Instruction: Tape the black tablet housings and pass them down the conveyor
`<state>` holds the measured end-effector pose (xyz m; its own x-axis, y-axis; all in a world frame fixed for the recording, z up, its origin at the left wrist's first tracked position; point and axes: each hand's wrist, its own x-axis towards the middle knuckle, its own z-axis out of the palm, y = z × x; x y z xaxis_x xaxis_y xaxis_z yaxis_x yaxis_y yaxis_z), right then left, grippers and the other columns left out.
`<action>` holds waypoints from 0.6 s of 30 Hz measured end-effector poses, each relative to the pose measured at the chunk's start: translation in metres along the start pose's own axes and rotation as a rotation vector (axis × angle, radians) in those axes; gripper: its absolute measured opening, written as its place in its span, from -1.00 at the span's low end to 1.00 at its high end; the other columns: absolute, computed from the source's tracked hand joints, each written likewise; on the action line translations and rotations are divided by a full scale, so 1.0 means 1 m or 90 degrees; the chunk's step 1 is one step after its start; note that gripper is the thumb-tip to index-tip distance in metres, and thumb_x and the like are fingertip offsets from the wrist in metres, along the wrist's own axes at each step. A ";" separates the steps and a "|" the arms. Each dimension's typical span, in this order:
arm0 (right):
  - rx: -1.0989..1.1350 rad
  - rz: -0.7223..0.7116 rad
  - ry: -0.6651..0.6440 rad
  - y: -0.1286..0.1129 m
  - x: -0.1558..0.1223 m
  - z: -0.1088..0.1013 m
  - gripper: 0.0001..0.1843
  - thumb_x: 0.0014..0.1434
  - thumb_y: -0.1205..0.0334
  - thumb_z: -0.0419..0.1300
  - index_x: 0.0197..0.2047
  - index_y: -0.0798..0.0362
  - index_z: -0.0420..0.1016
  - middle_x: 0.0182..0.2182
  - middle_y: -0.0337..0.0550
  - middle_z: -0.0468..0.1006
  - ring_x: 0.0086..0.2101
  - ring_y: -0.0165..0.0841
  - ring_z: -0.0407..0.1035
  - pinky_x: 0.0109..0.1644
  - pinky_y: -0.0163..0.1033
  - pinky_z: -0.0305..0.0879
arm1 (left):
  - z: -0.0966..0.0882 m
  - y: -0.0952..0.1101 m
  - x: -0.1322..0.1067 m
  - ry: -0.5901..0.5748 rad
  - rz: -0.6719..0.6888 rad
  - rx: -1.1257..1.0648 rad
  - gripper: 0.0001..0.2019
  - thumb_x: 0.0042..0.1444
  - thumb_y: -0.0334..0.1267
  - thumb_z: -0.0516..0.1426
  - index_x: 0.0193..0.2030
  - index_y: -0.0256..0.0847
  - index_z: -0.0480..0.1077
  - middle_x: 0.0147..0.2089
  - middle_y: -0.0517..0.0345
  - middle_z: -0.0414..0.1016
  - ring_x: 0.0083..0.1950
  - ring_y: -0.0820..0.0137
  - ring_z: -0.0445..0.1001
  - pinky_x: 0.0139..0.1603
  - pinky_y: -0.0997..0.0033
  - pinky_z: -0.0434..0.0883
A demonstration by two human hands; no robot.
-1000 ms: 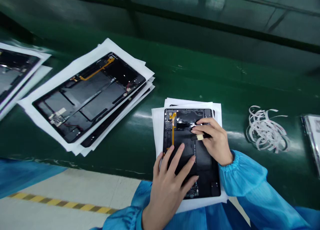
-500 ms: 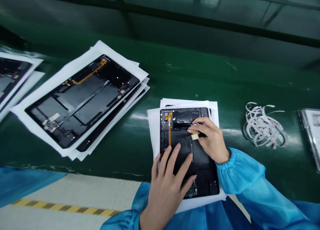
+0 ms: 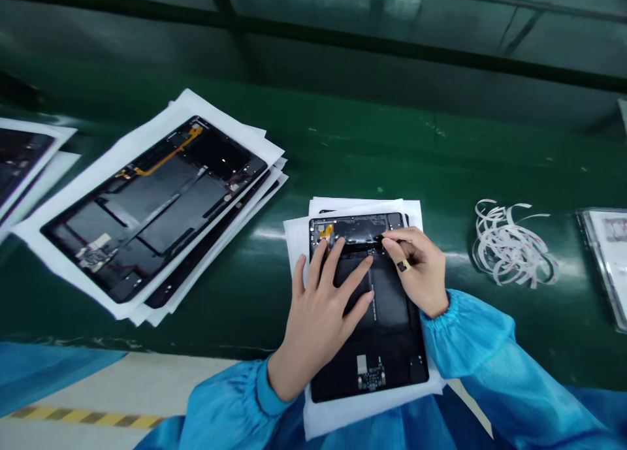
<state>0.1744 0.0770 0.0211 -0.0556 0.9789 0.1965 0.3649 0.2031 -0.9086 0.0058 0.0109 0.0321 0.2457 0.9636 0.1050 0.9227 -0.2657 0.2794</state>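
An opened black tablet (image 3: 386,332) lies on white paper sheets (image 3: 365,414) at the near edge of the green belt, its inner parts facing up. My left hand (image 3: 321,309) lies flat on its upper left part with the fingers spread, the fingertips near an orange flex cable (image 3: 326,230). My right hand (image 3: 416,270) is curled at the tablet's upper right, its fingertips pressed on a black strip near the top edge. A small black and tan piece (image 3: 402,266) sits at its thumb; what the fingers grip is not clear.
A stack of larger opened tablets (image 3: 151,205) on white sheets lies to the left, another (image 3: 19,159) at the far left edge. A heap of peeled white strips (image 3: 512,251) lies on the green belt (image 3: 343,149) to the right, beside a flat tray (image 3: 607,254).
My left hand slid up the tablet toward the orange cable, uncovering the lower part. My right hand stays at the top right, and the tan-tipped piece at its thumb now looks smaller.
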 end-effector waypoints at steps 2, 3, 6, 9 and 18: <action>-0.040 -0.034 -0.012 -0.007 -0.004 -0.007 -0.86 0.30 0.23 0.17 -0.19 0.01 0.57 -0.34 -0.23 0.55 -0.51 -0.48 0.32 -0.41 -0.32 0.29 | 0.001 -0.002 0.000 0.001 -0.001 -0.020 -0.57 0.29 -0.11 0.09 0.29 0.04 0.28 0.42 -0.18 0.09 0.44 -0.15 0.02 0.32 -0.32 0.01; -0.070 -0.062 -0.036 -0.011 -0.008 -0.012 -0.86 0.31 0.23 0.16 -0.16 0.01 0.57 -0.33 -0.22 0.58 -0.47 -0.46 0.37 -0.37 -0.32 0.32 | 0.001 -0.004 -0.001 0.008 -0.002 -0.041 -0.57 0.29 -0.14 0.10 0.29 0.01 0.27 0.42 -0.17 0.07 0.45 -0.12 0.00 0.34 -0.29 0.01; -0.220 -0.172 -0.182 -0.025 -0.023 -0.027 -0.78 0.34 0.22 0.14 -0.06 0.09 0.57 -0.37 -0.19 0.62 -0.44 -0.40 0.46 -0.33 -0.27 0.35 | -0.001 -0.014 -0.011 0.069 -0.069 -0.147 -0.66 0.30 -0.20 0.09 0.19 -0.10 0.27 0.38 -0.16 0.12 0.46 0.02 0.00 0.36 -0.13 0.10; -0.429 -0.274 -0.312 -0.033 -0.042 -0.035 -0.66 0.38 0.20 0.07 0.06 0.23 0.52 -0.59 -0.22 0.50 -0.59 -0.34 0.38 -0.48 -0.18 0.20 | -0.004 -0.028 -0.033 0.147 -0.218 -0.186 -0.83 0.30 -0.19 0.07 -0.02 -0.16 0.29 0.24 -0.17 0.28 0.42 0.03 0.08 0.32 -0.13 0.16; -0.586 -0.399 -0.416 -0.042 -0.088 -0.041 -0.60 0.39 0.19 0.05 0.14 0.26 0.47 -0.63 -0.22 0.39 -0.60 -0.32 0.30 -0.50 -0.15 0.05 | -0.002 -0.026 -0.075 0.095 -0.230 -0.180 -0.87 0.32 -0.26 0.03 -0.27 -0.14 0.33 0.17 -0.08 0.29 0.37 0.03 0.11 0.25 -0.14 0.16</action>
<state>0.2021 -0.0182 0.0568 -0.7960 0.6039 0.0411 0.5990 0.7957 -0.0894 -0.0369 -0.0543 0.0186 -0.1405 0.9866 0.0829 0.8190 0.0688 0.5696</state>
